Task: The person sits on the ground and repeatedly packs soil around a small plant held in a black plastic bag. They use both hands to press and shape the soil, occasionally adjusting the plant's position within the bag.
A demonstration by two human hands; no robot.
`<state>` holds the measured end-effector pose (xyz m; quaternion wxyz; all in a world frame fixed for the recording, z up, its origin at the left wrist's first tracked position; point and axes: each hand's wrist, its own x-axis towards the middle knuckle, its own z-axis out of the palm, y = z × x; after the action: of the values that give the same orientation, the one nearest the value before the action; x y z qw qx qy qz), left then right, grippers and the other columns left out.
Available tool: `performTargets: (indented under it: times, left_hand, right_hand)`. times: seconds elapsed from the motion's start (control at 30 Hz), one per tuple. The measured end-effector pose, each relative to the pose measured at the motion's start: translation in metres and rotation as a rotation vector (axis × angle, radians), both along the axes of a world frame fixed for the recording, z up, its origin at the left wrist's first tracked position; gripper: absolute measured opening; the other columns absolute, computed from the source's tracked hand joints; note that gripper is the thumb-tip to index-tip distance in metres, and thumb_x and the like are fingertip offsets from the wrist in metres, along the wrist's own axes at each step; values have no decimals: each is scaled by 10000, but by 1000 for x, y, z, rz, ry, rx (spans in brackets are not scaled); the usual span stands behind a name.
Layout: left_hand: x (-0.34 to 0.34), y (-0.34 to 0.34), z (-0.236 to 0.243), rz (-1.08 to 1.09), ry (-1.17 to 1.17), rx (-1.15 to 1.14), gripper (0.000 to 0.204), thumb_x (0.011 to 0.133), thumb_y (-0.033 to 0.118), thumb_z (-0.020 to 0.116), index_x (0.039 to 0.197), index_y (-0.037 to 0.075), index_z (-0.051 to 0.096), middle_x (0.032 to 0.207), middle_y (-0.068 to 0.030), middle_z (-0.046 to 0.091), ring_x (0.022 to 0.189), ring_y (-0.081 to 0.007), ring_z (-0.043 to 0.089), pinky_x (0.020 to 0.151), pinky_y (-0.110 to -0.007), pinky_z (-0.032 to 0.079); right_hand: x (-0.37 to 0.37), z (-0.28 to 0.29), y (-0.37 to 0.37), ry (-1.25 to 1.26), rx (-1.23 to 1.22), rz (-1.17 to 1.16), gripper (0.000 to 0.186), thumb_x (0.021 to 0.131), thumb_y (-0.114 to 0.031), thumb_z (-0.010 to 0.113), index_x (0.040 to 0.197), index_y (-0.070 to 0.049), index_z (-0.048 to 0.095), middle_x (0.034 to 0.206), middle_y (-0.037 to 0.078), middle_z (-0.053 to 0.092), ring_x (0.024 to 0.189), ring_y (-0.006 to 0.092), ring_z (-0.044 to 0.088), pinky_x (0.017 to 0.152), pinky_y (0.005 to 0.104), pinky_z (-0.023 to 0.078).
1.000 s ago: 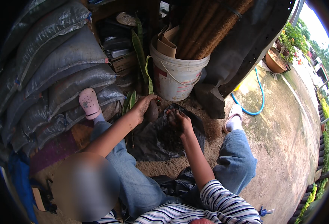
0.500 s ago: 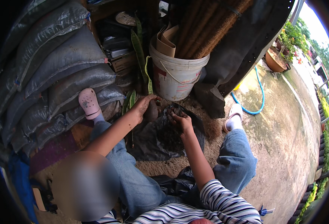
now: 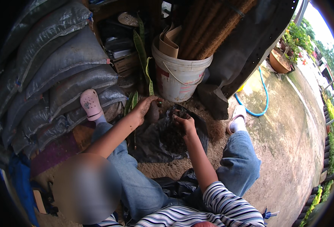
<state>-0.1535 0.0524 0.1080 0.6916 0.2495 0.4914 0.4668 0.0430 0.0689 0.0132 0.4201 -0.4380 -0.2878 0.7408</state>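
Note:
My left hand [image 3: 147, 105], smeared with soil, is closed at the base of a snake plant [image 3: 149, 77] with long green, yellow-edged leaves. A rounded brown clump [image 3: 152, 114] hangs just below the fingers. To its right, my right hand [image 3: 184, 123] has its fingers curled in, their tips dark with soil; whatever they pinch is too small to make out. Beneath the hands a black plastic sheet [image 3: 146, 150] lies on the ground, bearing a heap of dark soil [image 3: 171, 140]. Shorter striped leaves [image 3: 132, 101] stand beside my left wrist.
A white bucket [image 3: 178, 85] holding brown fibrous poles [image 3: 208, 34] stands just beyond my hands. Stacked grey sacks [image 3: 66, 56] fill the left side. A dark block [image 3: 213, 100] sits right of the bucket, near a blue hose [image 3: 265, 100] and a potted plant [image 3: 280, 62].
My right hand's fingers have shifted slightly, curling in closer over the soil. The plant's leaf has swayed a little to the left, while my left hand stays nearly in place.

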Motion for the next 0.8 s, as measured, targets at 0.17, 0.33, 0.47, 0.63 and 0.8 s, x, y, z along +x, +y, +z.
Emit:
performTargets:
  times: [0.17, 0.33, 0.47, 0.63, 0.8]
  left_hand:
    - [-9, -7, -4, 12, -28, 22, 241, 847, 258, 535, 926, 46, 616, 853, -65, 609, 739, -200, 599, 679, -316, 496]
    - [-15, -8, -4, 26, -55, -8, 249, 841, 260, 537, 936, 43, 614, 843, -66, 600, 739, -204, 599, 687, -326, 502]
    - [12, -3, 25, 36, 56, -21, 257, 809, 299, 544, 869, 57, 606, 784, -53, 612, 673, -188, 595, 654, -308, 490]
    - [33, 28, 50, -61, 20, 78, 268, 833, 283, 542, 938, 46, 611, 805, -70, 589, 701, -210, 595, 666, -355, 515]
    - [59, 26, 76, -48, -120, 230, 326, 854, 325, 513, 928, 21, 606, 826, -88, 612, 695, -222, 606, 660, -357, 514]
  right_hand:
    - [-4, 17, -2, 155, -14, -83, 294, 769, -6, 671, 1050, -36, 589, 853, 34, 643, 691, 136, 603, 588, 248, 479]
    - [-1, 24, 0, 35, 78, -35, 333, 747, -11, 693, 1056, -9, 568, 857, 41, 641, 692, 135, 596, 579, 252, 460]
    - [6, 29, 1, 30, 59, -70, 316, 735, -4, 695, 1024, 9, 568, 861, 51, 634, 696, 126, 587, 570, 240, 449]
    - [13, 27, 7, 210, 102, -65, 335, 700, 18, 716, 1000, -6, 570, 876, 48, 630, 741, 129, 596, 641, 235, 458]
    - [22, 47, 2, 213, 88, -150, 308, 713, -13, 723, 984, -15, 577, 843, 29, 623, 663, 96, 552, 586, 215, 429]
